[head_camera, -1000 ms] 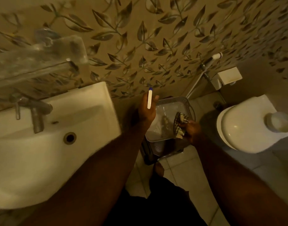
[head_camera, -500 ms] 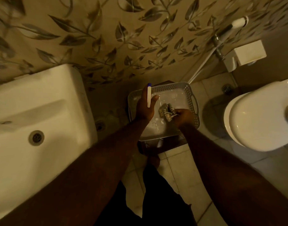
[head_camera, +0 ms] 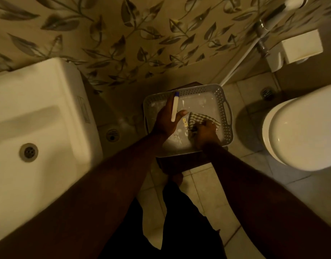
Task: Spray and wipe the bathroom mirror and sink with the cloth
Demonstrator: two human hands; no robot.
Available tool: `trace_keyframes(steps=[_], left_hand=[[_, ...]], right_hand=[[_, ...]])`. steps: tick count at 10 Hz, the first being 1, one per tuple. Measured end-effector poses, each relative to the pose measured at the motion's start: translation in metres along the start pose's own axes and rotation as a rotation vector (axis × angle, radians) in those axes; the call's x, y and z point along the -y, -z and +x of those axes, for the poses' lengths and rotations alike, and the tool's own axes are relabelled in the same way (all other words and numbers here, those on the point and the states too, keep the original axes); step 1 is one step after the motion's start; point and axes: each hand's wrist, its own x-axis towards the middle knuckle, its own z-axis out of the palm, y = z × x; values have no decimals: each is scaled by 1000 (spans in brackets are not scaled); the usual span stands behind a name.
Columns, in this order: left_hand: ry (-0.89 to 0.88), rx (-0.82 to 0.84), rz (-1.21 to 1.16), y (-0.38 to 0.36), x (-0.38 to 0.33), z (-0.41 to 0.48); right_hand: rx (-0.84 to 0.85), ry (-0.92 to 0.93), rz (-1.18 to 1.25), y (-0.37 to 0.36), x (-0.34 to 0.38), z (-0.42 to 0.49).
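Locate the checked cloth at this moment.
In the head view, the dark-and-light checked cloth lies right of centre in the grey perforated plastic basket, under the right hand, between the white sink and the white toilet.

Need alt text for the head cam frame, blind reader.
Seen from above, a person's right hand grips a checked cloth inside a grey plastic basket on the bathroom floor, while the left hand holds a slim white tube over it. A white sink sits left, a toilet right.
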Motion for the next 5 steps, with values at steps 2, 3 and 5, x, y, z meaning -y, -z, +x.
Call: trace_keyframes(steps=[2, 3, 5], left_hand=[[61, -8, 59, 7, 14, -13], [94, -44, 138, 8, 14, -16], [71, -51, 270, 27, 1, -36]], right_hand=[[-87, 27, -63, -4, 3, -17], [-136, 93, -110, -4, 1, -24], [-252, 143, -108, -2, -1, -42]])
